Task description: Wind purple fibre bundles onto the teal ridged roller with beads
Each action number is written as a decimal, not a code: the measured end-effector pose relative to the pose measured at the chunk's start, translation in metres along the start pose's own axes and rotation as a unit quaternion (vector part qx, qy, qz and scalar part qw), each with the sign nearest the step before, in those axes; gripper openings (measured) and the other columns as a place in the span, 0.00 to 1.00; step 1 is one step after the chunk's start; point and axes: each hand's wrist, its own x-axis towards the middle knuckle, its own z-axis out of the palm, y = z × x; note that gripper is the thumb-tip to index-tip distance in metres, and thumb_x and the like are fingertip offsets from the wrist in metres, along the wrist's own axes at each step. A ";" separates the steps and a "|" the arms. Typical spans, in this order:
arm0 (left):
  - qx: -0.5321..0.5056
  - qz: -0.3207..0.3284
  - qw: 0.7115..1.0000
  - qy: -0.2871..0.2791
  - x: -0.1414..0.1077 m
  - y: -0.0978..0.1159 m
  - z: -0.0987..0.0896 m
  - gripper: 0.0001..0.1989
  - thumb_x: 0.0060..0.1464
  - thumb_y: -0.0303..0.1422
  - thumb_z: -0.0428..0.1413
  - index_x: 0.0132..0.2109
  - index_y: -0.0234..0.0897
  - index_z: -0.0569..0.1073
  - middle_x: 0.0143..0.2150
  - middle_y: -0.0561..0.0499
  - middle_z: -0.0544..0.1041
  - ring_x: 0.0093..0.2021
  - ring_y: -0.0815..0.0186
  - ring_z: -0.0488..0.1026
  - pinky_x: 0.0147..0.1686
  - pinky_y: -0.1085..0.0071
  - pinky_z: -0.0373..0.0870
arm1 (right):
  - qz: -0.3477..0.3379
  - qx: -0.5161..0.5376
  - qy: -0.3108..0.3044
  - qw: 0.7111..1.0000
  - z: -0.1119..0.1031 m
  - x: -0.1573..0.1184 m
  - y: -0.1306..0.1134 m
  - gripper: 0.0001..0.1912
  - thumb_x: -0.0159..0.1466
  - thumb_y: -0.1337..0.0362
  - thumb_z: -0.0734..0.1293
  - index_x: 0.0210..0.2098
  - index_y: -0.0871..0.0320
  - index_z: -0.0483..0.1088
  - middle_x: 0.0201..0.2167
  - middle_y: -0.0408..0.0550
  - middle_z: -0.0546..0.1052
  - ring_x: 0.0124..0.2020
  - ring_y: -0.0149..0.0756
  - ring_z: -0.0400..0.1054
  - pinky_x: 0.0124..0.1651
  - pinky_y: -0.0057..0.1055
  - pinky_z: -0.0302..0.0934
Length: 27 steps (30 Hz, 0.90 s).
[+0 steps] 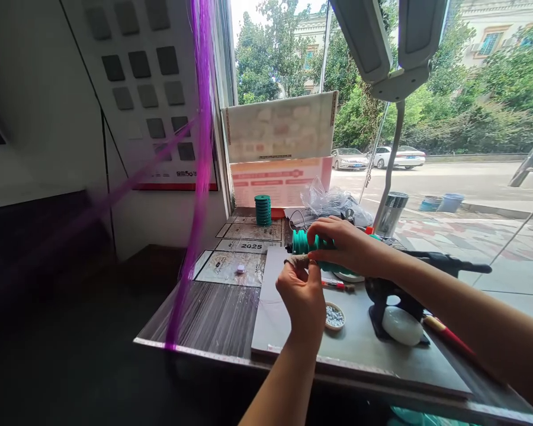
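Note:
My left hand [302,291] is closed, thumb and index finger pinched together. A rough brownish wrap or tube [296,260] shows at its index finger; I cannot tell which. My right hand [343,239] reaches over a row of teal ribbed spools [299,241] lying sideways on a black hand-cranked winder [382,294]. Its fingers are bent into a pinch that meets the left fingertips in front of the spools. Whatever lies between the fingertips is too small or hidden. Below the hands stands a small round dish [335,317] of pale grey beads.
Purple strands [201,148] hang at the left. A stack of teal spools [262,210] stands behind, with a small lilac block [240,269] nearer. A red-labelled pen or tool [335,285], a white rounded lump [402,326] and a lamp [397,89] are around the grey board [288,337].

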 end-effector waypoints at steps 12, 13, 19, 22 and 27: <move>-0.023 -0.009 0.999 -0.047 0.000 -0.001 -0.012 0.14 0.55 0.38 0.46 0.32 0.34 0.70 0.22 0.54 0.67 0.22 0.72 0.61 0.24 0.76 0.57 | 0.042 -0.080 0.009 0.996 0.003 0.001 -0.009 0.07 0.56 0.63 0.67 0.28 0.57 0.64 0.29 0.46 0.67 0.35 0.39 0.59 0.37 0.34 0.53; -0.021 -0.014 0.998 -0.055 0.000 0.001 -0.020 0.15 0.57 0.39 0.44 0.32 0.34 0.70 0.22 0.53 0.67 0.22 0.72 0.61 0.24 0.76 0.57 | 0.046 -0.077 0.014 0.996 0.002 0.000 -0.010 0.08 0.56 0.62 0.67 0.29 0.58 0.64 0.29 0.46 0.68 0.36 0.40 0.59 0.37 0.35 0.54; -0.071 -0.076 0.982 -0.156 -0.015 0.023 -0.067 0.18 0.53 0.46 0.48 0.32 0.34 0.71 0.25 0.51 0.69 0.25 0.72 0.64 0.27 0.76 0.59 | 0.018 0.109 0.071 0.991 -0.009 -0.030 -0.051 0.08 0.62 0.60 0.60 0.30 0.57 0.66 0.31 0.46 0.70 0.35 0.36 0.62 0.39 0.34 0.57; -0.164 -0.208 0.935 -0.237 -0.028 0.026 -0.070 0.20 0.46 0.49 0.55 0.33 0.33 0.72 0.21 0.55 0.64 0.21 0.76 0.55 0.22 0.78 0.51 | 0.100 0.244 0.047 0.963 0.000 -0.048 -0.072 0.11 0.61 0.58 0.61 0.27 0.58 0.67 0.25 0.45 0.69 0.28 0.33 0.63 0.32 0.31 0.58; -0.161 -0.213 0.918 -0.293 -0.038 0.021 -0.062 0.19 0.50 0.46 0.53 0.31 0.31 0.73 0.22 0.55 0.60 0.23 0.75 0.52 0.24 0.77 0.49 | 0.216 0.484 0.033 0.848 0.028 -0.064 -0.068 0.15 0.56 0.52 0.65 0.30 0.60 0.68 0.19 0.41 0.66 0.20 0.29 0.60 0.24 0.27 0.57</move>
